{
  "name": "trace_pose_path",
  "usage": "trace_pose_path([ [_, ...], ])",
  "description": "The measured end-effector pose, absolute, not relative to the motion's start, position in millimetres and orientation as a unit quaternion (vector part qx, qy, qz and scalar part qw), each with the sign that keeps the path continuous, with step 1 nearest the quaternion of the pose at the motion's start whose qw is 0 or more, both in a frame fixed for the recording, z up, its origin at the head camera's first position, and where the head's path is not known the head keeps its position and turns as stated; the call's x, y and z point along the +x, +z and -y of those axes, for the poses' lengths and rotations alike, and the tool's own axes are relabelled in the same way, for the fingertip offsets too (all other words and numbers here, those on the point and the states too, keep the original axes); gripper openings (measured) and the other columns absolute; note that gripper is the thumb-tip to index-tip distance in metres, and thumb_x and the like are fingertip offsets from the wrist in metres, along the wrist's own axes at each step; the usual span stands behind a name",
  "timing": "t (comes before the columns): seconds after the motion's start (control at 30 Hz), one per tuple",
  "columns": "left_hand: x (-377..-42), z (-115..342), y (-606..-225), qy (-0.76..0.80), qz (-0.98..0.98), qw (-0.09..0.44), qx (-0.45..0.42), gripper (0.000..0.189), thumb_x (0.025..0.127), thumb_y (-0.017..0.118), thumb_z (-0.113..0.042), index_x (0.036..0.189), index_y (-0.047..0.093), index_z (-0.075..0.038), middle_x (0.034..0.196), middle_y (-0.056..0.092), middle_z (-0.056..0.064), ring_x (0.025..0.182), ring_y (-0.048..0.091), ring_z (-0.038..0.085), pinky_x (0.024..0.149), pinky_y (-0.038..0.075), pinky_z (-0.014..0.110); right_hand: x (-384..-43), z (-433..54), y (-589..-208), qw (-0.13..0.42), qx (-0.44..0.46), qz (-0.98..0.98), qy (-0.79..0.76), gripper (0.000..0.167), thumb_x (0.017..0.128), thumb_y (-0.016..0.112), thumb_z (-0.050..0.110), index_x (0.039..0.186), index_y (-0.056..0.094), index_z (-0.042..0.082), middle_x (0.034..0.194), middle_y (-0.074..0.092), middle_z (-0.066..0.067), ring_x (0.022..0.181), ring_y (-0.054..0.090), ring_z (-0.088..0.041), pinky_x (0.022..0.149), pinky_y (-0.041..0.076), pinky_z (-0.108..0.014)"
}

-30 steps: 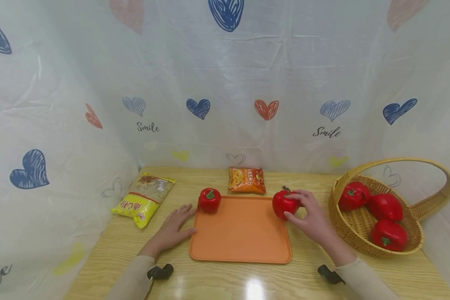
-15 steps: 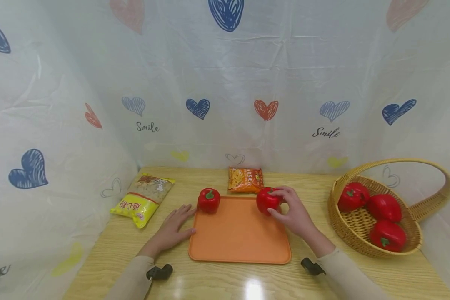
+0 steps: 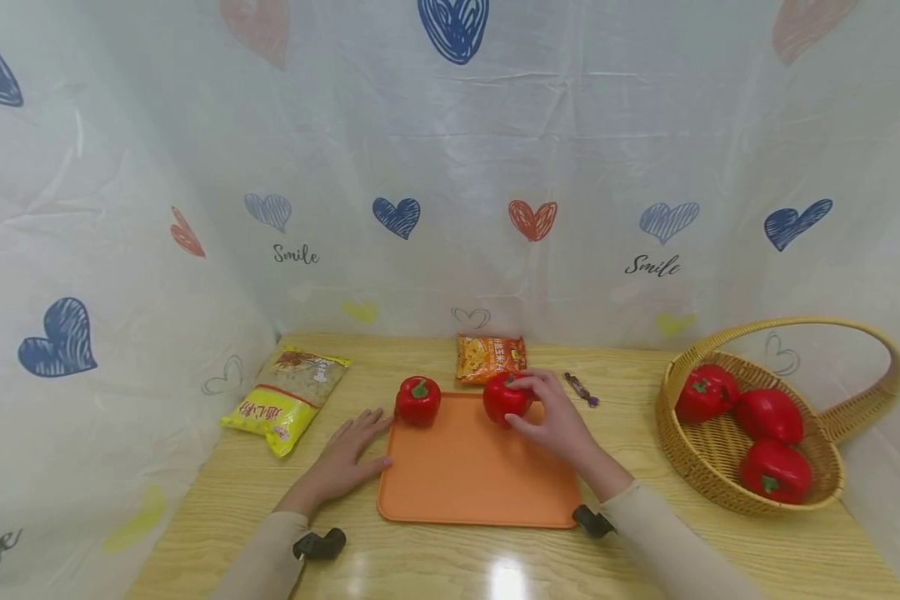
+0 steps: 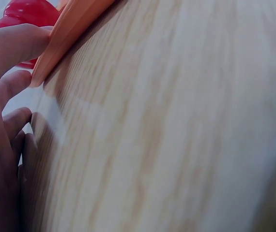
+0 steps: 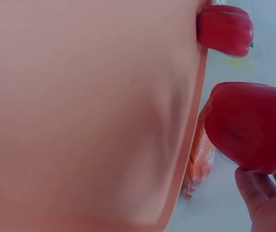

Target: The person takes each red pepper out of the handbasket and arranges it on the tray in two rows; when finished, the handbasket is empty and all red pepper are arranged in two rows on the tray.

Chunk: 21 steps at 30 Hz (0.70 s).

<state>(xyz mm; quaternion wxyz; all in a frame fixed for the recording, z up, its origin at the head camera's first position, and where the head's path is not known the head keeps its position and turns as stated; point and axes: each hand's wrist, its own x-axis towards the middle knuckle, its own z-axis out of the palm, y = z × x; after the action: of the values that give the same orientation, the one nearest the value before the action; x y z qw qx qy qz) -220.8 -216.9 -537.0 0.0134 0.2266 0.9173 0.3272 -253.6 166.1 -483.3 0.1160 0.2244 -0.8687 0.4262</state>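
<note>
Over the far right part of an orange tray point(image 3: 480, 483), my right hand point(image 3: 562, 425) grips a red bell pepper point(image 3: 501, 402) between thumb and fingers. The right wrist view shows this bell pepper point(image 5: 249, 128) held above the tray's surface, apart from it. Another red bell pepper point(image 3: 417, 402) sits upright in the tray's far left corner. At the left edge of the tray my left hand point(image 3: 345, 458) lies with fingers spread and relaxed. Its thumb touches the tray's rim point(image 4: 63, 41) in the left wrist view.
A wicker basket point(image 3: 675, 450) with several red vegetables stands at the right. Behind the tray lies an orange snack packet point(image 3: 487, 358), and a small wrapped candy point(image 3: 581, 389) is to its right. A yellow food bag point(image 3: 288, 396) lies at the left.
My right hand has carried the bell pepper leftward, from the tray's right edge to over its far part. The wrapped candy is now uncovered. My left hand has stayed in place.
</note>
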Motion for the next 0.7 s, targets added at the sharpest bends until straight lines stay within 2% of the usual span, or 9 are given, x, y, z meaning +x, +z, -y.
trace_pose_path([
  [0.27,-221.0,216.9,-536.8,0.325,-0.918,0.016,0.225,0.071,0.095,0.068,-0.043,0.154,0.045,-0.011,0.162,0.034,0.018,0.153,0.020,0.039,0.124,0.010,0.057,-258.6,-149.2,-487.1,0.094,0.216,0.874,0.424,0.044,0.081,0.086,0.009,0.119,0.064,0.010,0.139,0.049,-0.014,0.118,0.057,-0.032,0.095,0.057,-0.049],
  [0.7,-222.0,218.4,-539.9,0.324,-0.919,0.015,0.223,0.071,0.096,0.067,-0.044,0.155,0.045,-0.012,0.163,0.033,0.016,0.154,0.019,0.037,0.124,0.009,0.055,-264.8,-132.5,-494.3,0.088,0.208,0.886,0.405,0.043,0.081,0.087,0.011,0.117,0.064,0.013,0.140,0.048,-0.009,0.116,0.060,-0.029,0.095,0.058,-0.044],
])
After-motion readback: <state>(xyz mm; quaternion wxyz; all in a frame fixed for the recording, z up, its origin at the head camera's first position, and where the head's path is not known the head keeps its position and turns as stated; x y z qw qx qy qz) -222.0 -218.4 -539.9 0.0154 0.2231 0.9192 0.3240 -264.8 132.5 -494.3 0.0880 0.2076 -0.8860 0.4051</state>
